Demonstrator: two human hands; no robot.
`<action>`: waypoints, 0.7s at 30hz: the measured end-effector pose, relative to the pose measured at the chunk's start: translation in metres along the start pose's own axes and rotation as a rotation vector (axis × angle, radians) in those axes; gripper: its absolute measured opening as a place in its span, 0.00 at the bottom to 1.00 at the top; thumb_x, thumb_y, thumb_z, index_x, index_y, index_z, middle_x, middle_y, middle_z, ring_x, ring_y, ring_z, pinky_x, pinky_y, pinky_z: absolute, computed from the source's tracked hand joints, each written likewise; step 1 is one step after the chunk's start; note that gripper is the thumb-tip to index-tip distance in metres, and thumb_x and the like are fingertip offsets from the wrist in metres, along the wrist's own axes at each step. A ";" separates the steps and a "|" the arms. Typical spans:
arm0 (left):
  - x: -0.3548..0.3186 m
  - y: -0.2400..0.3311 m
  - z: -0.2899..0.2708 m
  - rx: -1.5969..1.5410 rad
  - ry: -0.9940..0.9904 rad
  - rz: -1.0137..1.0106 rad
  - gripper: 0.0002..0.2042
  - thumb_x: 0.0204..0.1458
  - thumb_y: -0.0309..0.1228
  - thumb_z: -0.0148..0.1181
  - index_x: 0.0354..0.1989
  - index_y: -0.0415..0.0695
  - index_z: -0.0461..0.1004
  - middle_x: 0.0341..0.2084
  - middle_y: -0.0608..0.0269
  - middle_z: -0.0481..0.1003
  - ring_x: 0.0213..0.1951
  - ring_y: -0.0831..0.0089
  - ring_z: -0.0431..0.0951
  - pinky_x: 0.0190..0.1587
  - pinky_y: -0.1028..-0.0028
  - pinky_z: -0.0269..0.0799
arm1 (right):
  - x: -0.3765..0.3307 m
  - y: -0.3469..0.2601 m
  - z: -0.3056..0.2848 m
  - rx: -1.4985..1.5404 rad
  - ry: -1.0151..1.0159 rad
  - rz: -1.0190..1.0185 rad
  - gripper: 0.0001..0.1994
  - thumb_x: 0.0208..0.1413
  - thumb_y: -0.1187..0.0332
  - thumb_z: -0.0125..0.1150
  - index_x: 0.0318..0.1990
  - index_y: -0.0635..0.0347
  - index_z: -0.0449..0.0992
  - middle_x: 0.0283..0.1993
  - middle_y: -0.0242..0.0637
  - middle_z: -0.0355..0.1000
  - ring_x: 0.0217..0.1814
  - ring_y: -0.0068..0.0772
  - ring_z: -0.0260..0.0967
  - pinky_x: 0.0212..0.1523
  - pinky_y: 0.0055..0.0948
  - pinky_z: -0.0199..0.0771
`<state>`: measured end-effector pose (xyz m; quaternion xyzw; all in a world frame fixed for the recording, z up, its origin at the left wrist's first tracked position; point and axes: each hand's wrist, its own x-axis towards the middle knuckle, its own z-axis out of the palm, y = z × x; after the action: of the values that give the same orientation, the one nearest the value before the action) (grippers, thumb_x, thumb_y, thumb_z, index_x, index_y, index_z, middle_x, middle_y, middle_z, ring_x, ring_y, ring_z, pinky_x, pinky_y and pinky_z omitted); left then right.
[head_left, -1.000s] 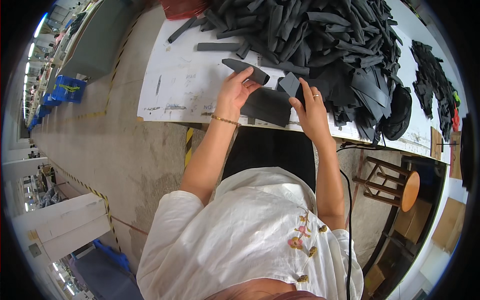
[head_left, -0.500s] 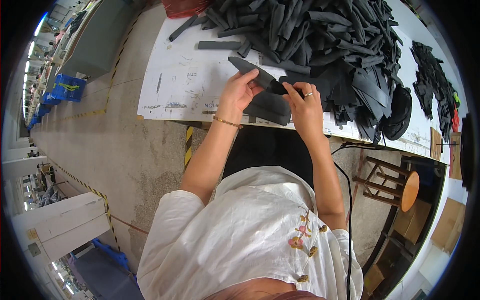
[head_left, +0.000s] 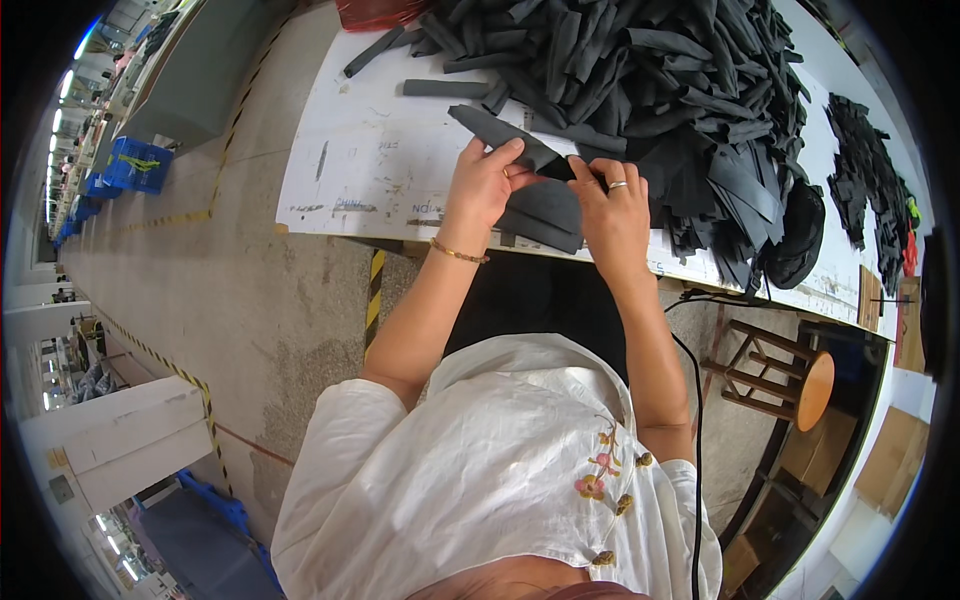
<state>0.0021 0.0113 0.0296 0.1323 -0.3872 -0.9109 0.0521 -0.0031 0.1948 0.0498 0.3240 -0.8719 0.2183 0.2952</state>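
L hand (head_left: pixel 485 187): we pinch dk-grey fabric tube (head_left: pixel 492 126)
R hand (head_left: pixel 613 208): fingers curled by tube end; can't tell grip
Tube: prob. we're working its end; next needs steady L hold

You have short printed lettering (head_left: pixel 349 205) in dark capitals near the front edge of the white tabletop (head_left: pixel 305 195), with fainter characters farther in, too small to read.

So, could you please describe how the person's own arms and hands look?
Both hands are without gloves. The left hand has a thin brownish-gold bracelet at its wrist; the right hand wears a shiny, silver-looking ring on one finger. The white sleeves are short, leaving the forearms uncovered.
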 end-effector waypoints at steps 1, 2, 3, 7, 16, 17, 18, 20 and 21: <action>0.001 0.005 -0.002 0.017 -0.003 -0.028 0.12 0.56 0.22 0.58 0.47 0.38 0.67 0.38 0.55 0.77 0.38 0.60 0.81 0.41 0.56 0.81 | 0.001 0.003 -0.003 0.002 -0.001 -0.002 0.15 0.48 0.70 0.66 0.45 0.55 0.80 0.40 0.33 0.69 0.41 0.36 0.66 0.40 0.35 0.65; 0.003 0.008 -0.004 0.034 -0.006 -0.055 0.12 0.56 0.23 0.59 0.47 0.38 0.68 0.39 0.55 0.77 0.38 0.60 0.81 0.41 0.56 0.81 | 0.003 0.007 -0.008 0.030 -0.024 -0.007 0.15 0.47 0.70 0.66 0.45 0.55 0.80 0.40 0.33 0.69 0.41 0.36 0.66 0.40 0.34 0.65; 0.006 0.010 -0.006 0.033 -0.004 -0.055 0.12 0.56 0.23 0.59 0.47 0.38 0.68 0.39 0.55 0.77 0.38 0.60 0.81 0.41 0.56 0.81 | 0.005 0.009 -0.012 0.058 -0.047 -0.012 0.15 0.47 0.70 0.66 0.45 0.55 0.80 0.40 0.33 0.69 0.42 0.36 0.66 0.40 0.34 0.65; 0.010 0.013 -0.008 0.055 -0.037 -0.111 0.12 0.56 0.22 0.59 0.47 0.38 0.67 0.39 0.53 0.77 0.38 0.60 0.81 0.40 0.56 0.82 | 0.008 0.011 -0.015 0.015 -0.057 -0.062 0.14 0.47 0.70 0.66 0.44 0.54 0.81 0.40 0.32 0.69 0.42 0.36 0.66 0.40 0.34 0.65; -0.008 -0.011 0.014 0.108 0.044 0.077 0.18 0.56 0.21 0.57 0.54 0.38 0.61 0.40 0.56 0.75 0.41 0.63 0.80 0.39 0.61 0.81 | 0.002 -0.012 0.008 -0.012 -0.026 0.026 0.19 0.49 0.70 0.66 0.51 0.60 0.76 0.43 0.38 0.69 0.44 0.40 0.66 0.41 0.37 0.65; -0.010 -0.013 0.015 0.102 0.075 0.118 0.20 0.57 0.21 0.57 0.56 0.38 0.60 0.40 0.57 0.75 0.42 0.64 0.80 0.40 0.61 0.81 | 0.002 -0.015 0.010 0.028 -0.021 0.084 0.20 0.49 0.71 0.66 0.52 0.59 0.76 0.44 0.40 0.69 0.45 0.42 0.66 0.43 0.37 0.65; -0.013 -0.013 0.016 0.040 0.092 0.146 0.20 0.58 0.25 0.57 0.57 0.38 0.62 0.40 0.55 0.76 0.43 0.63 0.79 0.47 0.61 0.78 | 0.000 -0.014 0.015 0.142 -0.011 0.111 0.24 0.50 0.71 0.67 0.56 0.60 0.72 0.47 0.44 0.68 0.48 0.46 0.66 0.48 0.40 0.66; -0.011 -0.020 0.017 -0.034 -0.039 0.103 0.18 0.58 0.26 0.58 0.56 0.38 0.64 0.38 0.54 0.77 0.44 0.63 0.79 0.48 0.63 0.76 | -0.005 -0.019 0.025 0.302 0.008 0.107 0.27 0.48 0.71 0.68 0.58 0.61 0.69 0.47 0.45 0.68 0.48 0.47 0.66 0.47 0.41 0.67; -0.010 -0.022 0.015 -0.110 -0.168 0.058 0.17 0.58 0.28 0.58 0.55 0.37 0.66 0.37 0.52 0.78 0.44 0.62 0.79 0.50 0.65 0.75 | -0.005 -0.023 0.028 0.463 0.023 0.102 0.30 0.46 0.71 0.69 0.59 0.62 0.67 0.47 0.45 0.68 0.48 0.49 0.65 0.45 0.41 0.67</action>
<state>0.0078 0.0385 0.0259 0.0412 -0.3435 -0.9367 0.0532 0.0056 0.1650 0.0308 0.3361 -0.8103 0.4307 0.2118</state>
